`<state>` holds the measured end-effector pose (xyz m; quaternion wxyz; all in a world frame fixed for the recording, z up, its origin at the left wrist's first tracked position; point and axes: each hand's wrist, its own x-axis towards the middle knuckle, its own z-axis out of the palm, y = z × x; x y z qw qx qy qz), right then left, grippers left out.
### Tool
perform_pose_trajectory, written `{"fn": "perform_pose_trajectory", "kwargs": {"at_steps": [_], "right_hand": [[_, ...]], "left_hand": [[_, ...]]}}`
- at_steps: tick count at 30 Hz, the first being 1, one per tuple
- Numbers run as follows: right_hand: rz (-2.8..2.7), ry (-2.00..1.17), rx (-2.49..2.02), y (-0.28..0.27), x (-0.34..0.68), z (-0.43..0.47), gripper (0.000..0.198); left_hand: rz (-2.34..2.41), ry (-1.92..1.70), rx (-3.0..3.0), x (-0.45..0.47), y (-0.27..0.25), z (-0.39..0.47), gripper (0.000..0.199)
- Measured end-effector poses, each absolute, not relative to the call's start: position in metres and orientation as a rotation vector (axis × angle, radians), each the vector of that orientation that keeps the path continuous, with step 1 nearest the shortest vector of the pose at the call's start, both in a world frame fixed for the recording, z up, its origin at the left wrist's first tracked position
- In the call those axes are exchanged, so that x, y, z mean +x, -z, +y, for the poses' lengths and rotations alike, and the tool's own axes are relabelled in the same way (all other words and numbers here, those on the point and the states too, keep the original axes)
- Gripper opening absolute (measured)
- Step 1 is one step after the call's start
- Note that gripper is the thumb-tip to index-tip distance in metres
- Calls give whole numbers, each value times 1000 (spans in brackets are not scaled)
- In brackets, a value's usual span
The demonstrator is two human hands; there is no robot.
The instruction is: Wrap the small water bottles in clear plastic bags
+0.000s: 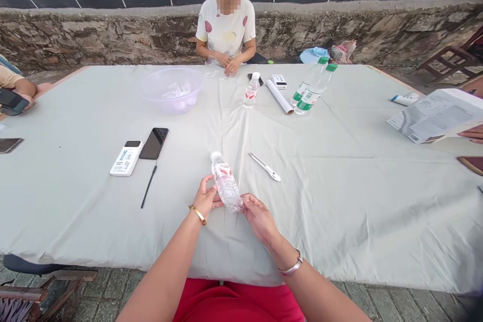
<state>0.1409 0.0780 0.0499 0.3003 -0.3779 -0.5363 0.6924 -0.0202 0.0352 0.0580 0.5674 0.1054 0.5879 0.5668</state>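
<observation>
A small clear plastic bottle (225, 176) with a white cap and a red-and-white label lies tilted over the cloth, its cap end pointing away from me. Crinkled clear plastic film (232, 203) covers its lower end. My left hand (207, 198) grips the bottle from the left side, thumb and fingers around it. At the base, my right hand (260, 216) pinches the film between thumb and fingers. A white utility knife (264, 167) rests on the cloth just right of the bottle.
On the grey-clothed table (320, 201) are a white power bank (126, 158), a phone (154, 143), a translucent purple basin (171, 103) holding film, another small bottle (251, 91), a white roll (279, 96) and two green-capped bottles (310, 95). A person (226, 30) sits opposite, handling film.
</observation>
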Motion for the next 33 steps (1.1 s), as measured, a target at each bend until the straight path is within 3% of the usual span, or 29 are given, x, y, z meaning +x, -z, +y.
{"fn": "perform_pose_trajectory", "kwargs": {"at_steps": [8,10,15,19,26,33], "right_hand": [[-1191,-2099,-936,-54,138,72,26],[-1358,-1994,-990,-54,142,74,28],[-1789,-1396,-1136,-56,146,82,29],[-2027,-1341,-1060,-59,138,84,24],[-1974,-1047,-916,-67,138,85,24],[-2183,-1231,-1008,-59,136,82,26]], "left_hand": [[790,-1255,79,-6,-55,39,47],[819,-1285,54,-3,-53,39,44],[883,-1354,38,-2,-54,34,39],[870,-1369,17,-9,-54,29,38],[691,-1341,-45,-18,-45,21,35],[763,-1356,-40,-15,-46,22,29]]}}
